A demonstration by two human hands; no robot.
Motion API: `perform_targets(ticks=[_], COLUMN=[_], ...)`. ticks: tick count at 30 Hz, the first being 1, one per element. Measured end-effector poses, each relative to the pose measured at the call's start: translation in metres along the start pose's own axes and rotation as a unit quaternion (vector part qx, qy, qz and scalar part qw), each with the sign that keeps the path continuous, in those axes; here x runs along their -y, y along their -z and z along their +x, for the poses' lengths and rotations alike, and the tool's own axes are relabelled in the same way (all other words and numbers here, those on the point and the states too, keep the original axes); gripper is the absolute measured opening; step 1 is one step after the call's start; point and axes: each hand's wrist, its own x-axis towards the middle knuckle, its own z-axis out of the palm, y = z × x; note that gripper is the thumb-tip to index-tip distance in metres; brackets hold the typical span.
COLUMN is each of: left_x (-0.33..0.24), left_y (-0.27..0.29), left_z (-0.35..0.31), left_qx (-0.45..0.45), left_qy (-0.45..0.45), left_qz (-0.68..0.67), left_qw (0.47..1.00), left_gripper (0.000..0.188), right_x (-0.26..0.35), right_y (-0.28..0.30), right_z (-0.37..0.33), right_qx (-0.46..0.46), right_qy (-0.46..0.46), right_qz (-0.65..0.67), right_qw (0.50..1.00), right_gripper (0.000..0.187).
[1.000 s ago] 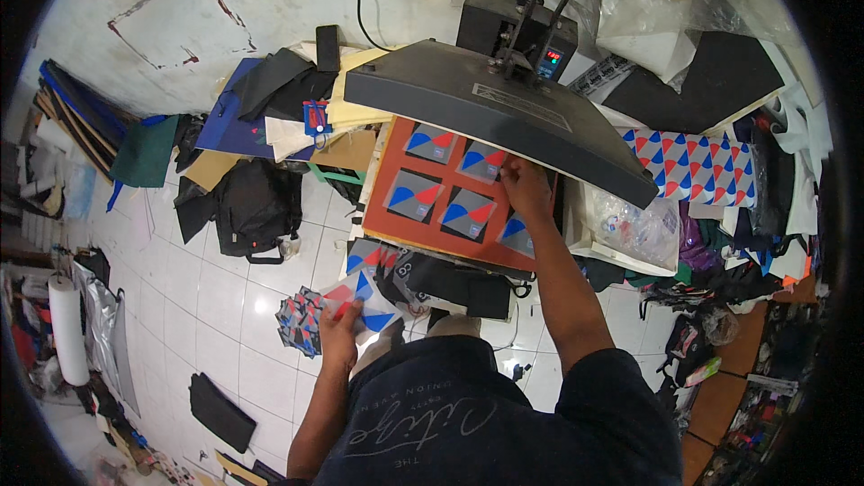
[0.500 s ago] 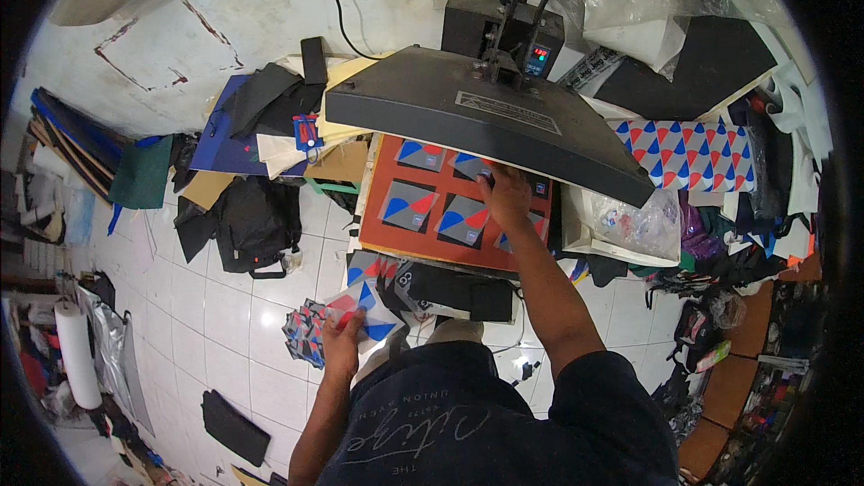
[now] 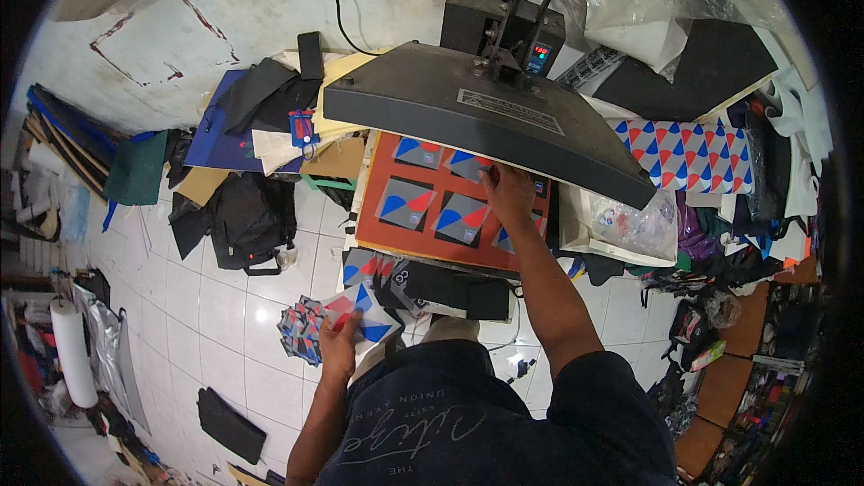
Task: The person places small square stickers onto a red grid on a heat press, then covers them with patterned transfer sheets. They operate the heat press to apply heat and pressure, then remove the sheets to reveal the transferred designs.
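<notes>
My left hand grips a translucent film sheet with red and blue shapes, low in front of the heat press. The press's dark upper plate is raised above an orange-red pad. Several grey squares with blue and red shapes lie in rows on this pad. Reaching under the plate, my right hand has its fingers bent together at the edge of a back-row square. Whatever is between those fingertips is too small to make out. The raised plate hides part of the back row.
Beside my left hand is a pile of small patterned pieces. Black fabric pieces lie just below the pad. A black bag rests on the tiled floor at left. A patterned roll and a white tray stand at right.
The view has shifted slightly. My right hand stays at the same back-row square, its fingers slightly moved; my left hand keeps the film sheet in nearly the same place.
</notes>
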Motion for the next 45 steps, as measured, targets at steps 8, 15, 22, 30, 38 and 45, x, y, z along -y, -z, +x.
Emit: perform_targets(ticks=[8,15,22,30,38,45], left_x=[-0.005,-0.003,-0.012,-0.002,-0.004,-0.005], left_y=[-0.002,-0.001,-0.008,-0.001,-0.001,-0.003], left_z=[-0.002,-0.002,-0.005,0.0,0.001,0.001], left_qx=[-0.001,-0.02,-0.006,-0.008,0.004,0.003], left_qy=[-0.023,-0.006,-0.013,-0.018,-0.027,-0.031], left_qz=[0.026,0.059,0.039,0.047,0.051,0.076], left_qw=[0.999,0.998,0.999,0.999,0.998,0.997], left_gripper=[0.022,0.021,0.02,0.022,0.022,0.018], right_x=[-0.001,-0.004,-0.01,-0.008,-0.007,-0.01], right_y=[-0.002,-0.001,-0.01,-0.004,-0.007,-0.013], right_z=[0.002,0.003,0.004,0.005,0.005,0.003], right_qx=[0.033,0.048,0.062,0.064,0.045,0.012], right_qy=[-0.01,-0.008,-0.023,-0.005,-0.005,0.02], right_qz=[-0.01,-0.029,-0.027,-0.027,-0.051,-0.065], right_qw=[0.999,0.998,0.997,0.998,0.998,0.998], right_gripper=[0.045,0.041,0.041,0.041,0.041,0.041])
